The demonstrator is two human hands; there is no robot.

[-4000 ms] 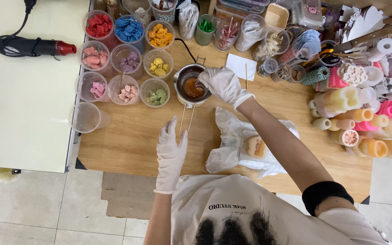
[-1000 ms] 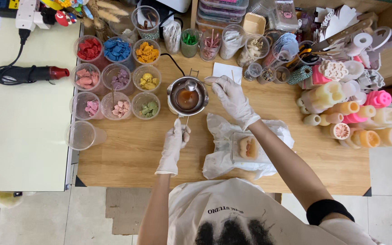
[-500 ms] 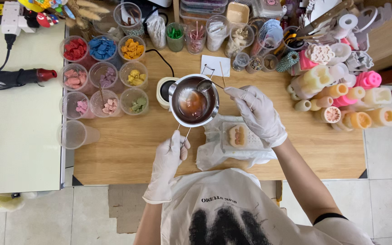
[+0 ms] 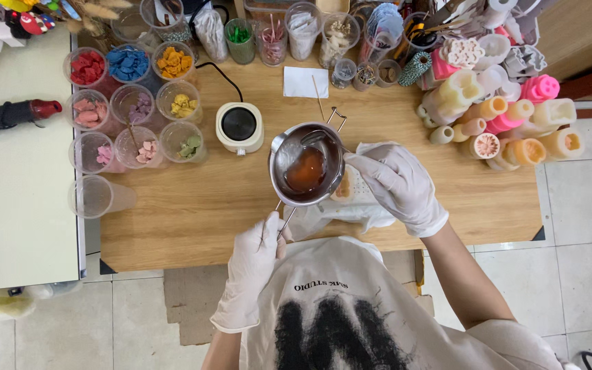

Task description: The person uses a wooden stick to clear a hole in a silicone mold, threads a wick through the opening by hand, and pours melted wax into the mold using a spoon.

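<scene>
**A:** Where's the small steel melting pot of amber liquid held?

**B:** Above the wooden table, tilted over a white silicone mould. Its wire handle is clamped in the gloved left hand. The gloved right hand is curled on the mould's edge, grip can't be told.

A small metal melting pot with amber liquid wax is held tilted above a white silicone mould laid on the wooden counter.
</scene>
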